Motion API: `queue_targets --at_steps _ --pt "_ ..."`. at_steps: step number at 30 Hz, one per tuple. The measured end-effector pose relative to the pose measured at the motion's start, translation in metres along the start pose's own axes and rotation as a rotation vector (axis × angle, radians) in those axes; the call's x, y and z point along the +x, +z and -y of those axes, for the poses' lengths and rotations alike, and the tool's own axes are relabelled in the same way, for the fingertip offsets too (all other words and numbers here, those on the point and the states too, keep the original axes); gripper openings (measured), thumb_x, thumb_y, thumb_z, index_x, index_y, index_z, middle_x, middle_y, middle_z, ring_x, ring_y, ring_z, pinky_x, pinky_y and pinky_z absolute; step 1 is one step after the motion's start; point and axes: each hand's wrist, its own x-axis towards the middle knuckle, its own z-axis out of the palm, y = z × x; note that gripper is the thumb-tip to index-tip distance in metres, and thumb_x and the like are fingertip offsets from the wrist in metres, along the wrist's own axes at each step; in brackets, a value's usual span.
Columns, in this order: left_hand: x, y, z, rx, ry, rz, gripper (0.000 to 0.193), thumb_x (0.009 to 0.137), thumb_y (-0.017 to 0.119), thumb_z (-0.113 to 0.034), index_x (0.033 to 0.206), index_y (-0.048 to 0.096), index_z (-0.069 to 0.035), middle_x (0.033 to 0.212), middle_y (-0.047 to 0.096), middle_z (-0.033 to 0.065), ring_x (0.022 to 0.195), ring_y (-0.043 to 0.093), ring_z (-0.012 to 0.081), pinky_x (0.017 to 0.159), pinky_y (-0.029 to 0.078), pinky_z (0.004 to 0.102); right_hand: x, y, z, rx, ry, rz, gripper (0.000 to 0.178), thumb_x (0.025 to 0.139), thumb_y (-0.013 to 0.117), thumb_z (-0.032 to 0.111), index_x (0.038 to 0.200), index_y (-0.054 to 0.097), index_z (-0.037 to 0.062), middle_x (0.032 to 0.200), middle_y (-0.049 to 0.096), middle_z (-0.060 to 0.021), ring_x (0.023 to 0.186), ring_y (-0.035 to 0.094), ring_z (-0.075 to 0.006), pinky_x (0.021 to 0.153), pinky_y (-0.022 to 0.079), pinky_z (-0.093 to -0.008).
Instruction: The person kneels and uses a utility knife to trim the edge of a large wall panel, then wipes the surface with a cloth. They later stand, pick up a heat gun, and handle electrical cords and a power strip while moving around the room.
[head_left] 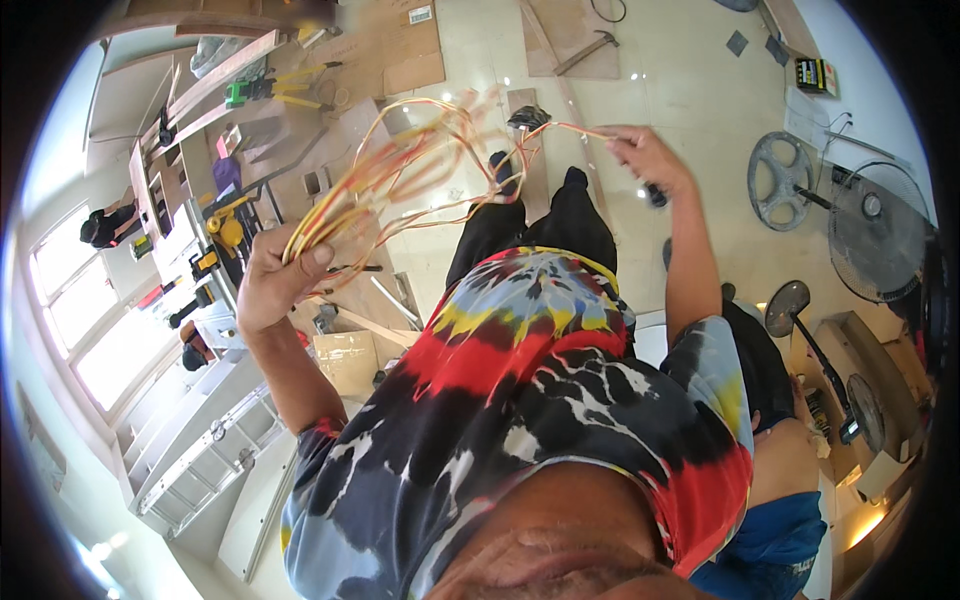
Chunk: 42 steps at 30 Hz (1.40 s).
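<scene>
My left hand [278, 280] is closed around a loose bundle of thin red and yellow electrical wires [322, 218]. Loops of the bundle fan out above the fist, smeared by motion. From these loops a strand runs across to my right hand [648, 160], whose fingers are pinched together on its end. The strand hangs slightly slack between the two hands, in front of my legs. Whether the strand's tip is bare or insulated is too small to tell.
A hammer [586, 54] lies on a board ahead. To the right stand a pedestal fan [876, 215] and a round grey base [781, 180]. Another person in blue shorts [765, 545] is close at my right. A ladder [215, 455] and a green-and-yellow tripod [275, 90] are at left.
</scene>
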Motion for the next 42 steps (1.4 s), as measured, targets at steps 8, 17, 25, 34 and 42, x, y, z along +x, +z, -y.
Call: queue_targets --at_steps 8,17,25,34,42 --pt "-0.043 -0.021 -0.031 -0.621 0.372 -0.313 0.04 0.098 0.058 -0.018 0.13 0.049 0.005 0.053 0.036 -0.0043 0.034 0.029 0.0058 0.031 0.023 0.0213 0.089 -0.018 -0.123 0.376 -0.021 -0.355 0.023 0.095 0.061 0.018 0.113 0.071 0.007 0.076 0.062 -0.0002 0.062 0.055 -0.0084 0.058 0.047 -0.0245" --pt "-0.011 0.006 -0.103 -0.651 0.573 -0.149 0.022 0.106 0.039 -0.013 0.108 0.053 0.004 0.06 0.038 -0.002 0.04 0.033 0.0051 0.037 0.031 0.0204 0.042 0.083 -0.111 0.975 -0.072 0.002 0.029 0.092 0.068 0.022 0.114 0.063 0.0038 0.089 0.064 -0.0029 0.067 0.064 -0.0127 0.061 0.058 -0.0309" --pt "-0.067 -0.032 -0.176 -0.86 0.814 0.21 0.047 0.106 0.037 -0.017 0.141 0.032 0.013 0.054 0.043 0.0001 0.033 0.036 0.0061 0.03 0.034 0.0194 0.151 0.183 -0.083 0.816 -0.277 -0.284 0.021 0.098 0.059 0.025 0.096 0.068 0.006 0.073 0.055 0.0013 0.064 0.053 -0.0096 0.06 0.047 -0.0285" --pt "-0.179 -0.098 -0.159 -0.609 1.158 -0.025 0.046 0.106 0.037 -0.02 0.144 0.035 0.008 0.053 0.04 -0.0002 0.035 0.034 0.0074 0.032 0.035 0.0214 0.136 0.096 0.147 0.872 -0.935 -0.832 0.033 0.103 0.048 0.017 0.129 0.054 -0.0026 0.09 0.062 -0.0049 0.078 0.062 -0.0128 0.072 0.051 -0.0276" --pt "-0.205 -0.217 -0.068 -0.474 1.071 -0.191 0.042 0.106 0.039 -0.017 0.14 0.04 0.009 0.05 0.037 -0.0024 0.033 0.034 0.0055 0.028 0.031 0.0189 0.067 -0.092 0.254 0.952 -1.163 -1.137 0.029 0.098 0.055 0.031 0.086 0.059 0.0042 0.073 0.065 -0.0048 0.073 0.064 -0.0149 0.067 0.049 -0.0282"
